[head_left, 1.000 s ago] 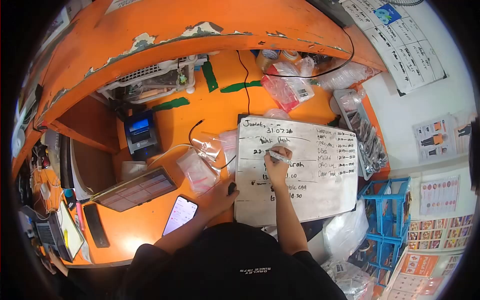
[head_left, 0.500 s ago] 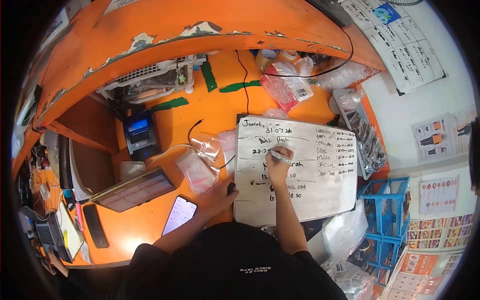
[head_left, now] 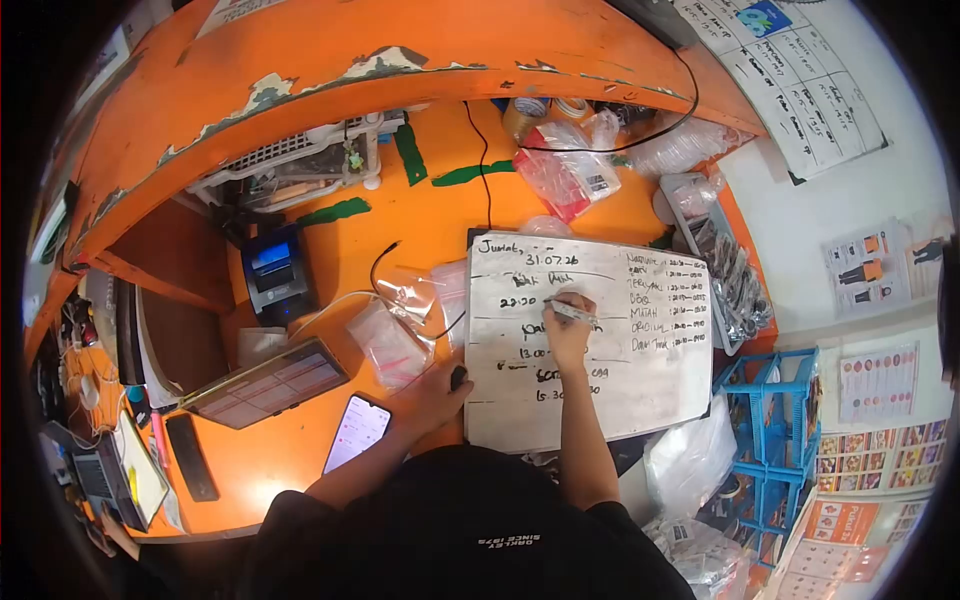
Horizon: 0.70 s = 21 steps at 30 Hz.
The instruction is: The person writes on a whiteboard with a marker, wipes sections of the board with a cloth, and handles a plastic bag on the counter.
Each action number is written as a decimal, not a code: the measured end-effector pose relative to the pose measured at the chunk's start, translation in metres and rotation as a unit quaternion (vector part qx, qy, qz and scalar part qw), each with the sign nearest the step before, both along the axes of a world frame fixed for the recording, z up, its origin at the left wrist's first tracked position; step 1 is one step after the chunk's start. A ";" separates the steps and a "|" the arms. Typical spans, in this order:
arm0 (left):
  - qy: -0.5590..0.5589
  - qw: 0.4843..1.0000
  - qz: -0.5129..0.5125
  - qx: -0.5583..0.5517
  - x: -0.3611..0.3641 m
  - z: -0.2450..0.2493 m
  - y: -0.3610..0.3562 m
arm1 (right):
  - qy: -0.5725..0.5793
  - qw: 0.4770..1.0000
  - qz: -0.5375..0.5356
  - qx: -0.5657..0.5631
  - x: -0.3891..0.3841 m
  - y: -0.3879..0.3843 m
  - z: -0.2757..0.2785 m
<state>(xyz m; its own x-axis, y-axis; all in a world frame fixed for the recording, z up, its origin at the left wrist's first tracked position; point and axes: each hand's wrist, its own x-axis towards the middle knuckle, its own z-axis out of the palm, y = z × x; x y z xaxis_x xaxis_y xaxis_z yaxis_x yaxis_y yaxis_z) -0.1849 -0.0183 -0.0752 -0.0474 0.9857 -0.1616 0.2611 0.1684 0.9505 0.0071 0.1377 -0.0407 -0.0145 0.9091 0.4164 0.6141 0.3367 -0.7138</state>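
A whiteboard [head_left: 640, 400] with black handwriting lies on the orange desk, in front of my body. My right hand [head_left: 568, 318] is closed around a white marker [head_left: 572, 313], its tip at the board just right of the written "22:20". At the board's lower left edge, my left hand [head_left: 440, 388] is closed on a small black object [head_left: 458, 378], probably the marker's cap. A lit phone [head_left: 358, 432] lies beside my left forearm.
A tablet [head_left: 265, 383] leans left of the phone, near a black device with a blue screen [head_left: 279, 270]. Plastic packets [head_left: 390, 345] lie by the board. Blue baskets [head_left: 768, 420] stand at the right. Another person's hand [head_left: 118, 532] shows at the lower left.
My right hand has moved slightly right along the line of writing, and the "22:20" now shows more fully. My left hand stays at the board's edge. The view has shifted slightly.
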 end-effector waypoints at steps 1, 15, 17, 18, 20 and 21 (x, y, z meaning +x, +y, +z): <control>-0.001 1.000 -0.003 0.001 0.000 0.003 0.000 | -0.045 0.998 0.030 0.013 0.001 0.000 -0.001; 0.033 0.999 -0.008 0.000 -0.002 -0.002 -0.001 | 0.016 0.999 0.047 0.015 -0.027 -0.025 0.004; 0.044 0.999 -0.012 -0.010 0.000 -0.019 -0.002 | 0.007 0.999 0.038 0.008 -0.033 -0.027 0.002; 0.054 0.998 -0.017 -0.019 0.000 -0.029 -0.002 | -0.010 0.999 0.045 0.008 -0.035 -0.027 0.002; 0.022 1.000 -0.010 -0.011 -0.001 -0.003 -0.001 | -0.026 0.998 0.052 0.009 -0.035 -0.026 0.002; -0.011 1.000 -0.002 -0.003 -0.001 0.007 -0.001 | -0.031 0.998 0.045 0.016 -0.034 -0.025 0.001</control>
<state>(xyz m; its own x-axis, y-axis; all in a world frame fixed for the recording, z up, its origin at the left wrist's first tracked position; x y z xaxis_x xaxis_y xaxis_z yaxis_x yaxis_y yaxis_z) -0.1859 -0.0188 -0.0682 -0.0402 0.9848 -0.1690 0.2416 0.1737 0.9547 -0.0273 0.1127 -0.0395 -0.1211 0.8896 0.4405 0.6232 0.4135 -0.6638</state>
